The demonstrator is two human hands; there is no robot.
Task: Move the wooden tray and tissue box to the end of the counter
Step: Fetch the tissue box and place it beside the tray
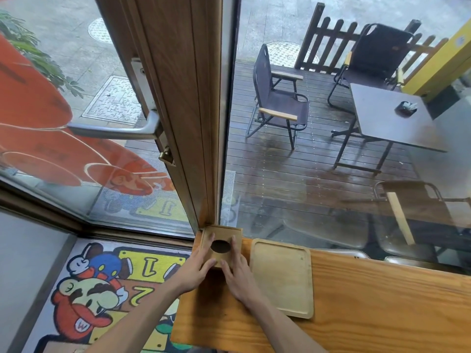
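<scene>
1. The tissue box [221, 245] sits at the far left corner of the table [356, 301], tight against the window post [183, 110], its dark oval opening facing up.
2. The left hand [197, 267] holds the box's left side, thumb up near the opening; the right hand [235, 272] holds the right side. Both are pressed against the box, fingers closed around its near corners.
3. The wooden tray [281, 277] lies flat just beside the box on its right, its long axis running away from the person. It is near the right hand but not touching it.
4. The box appears already at the table's end, so little push is left; judging by position, the right hand is the nearer one for any nudge of the tray.
</scene>
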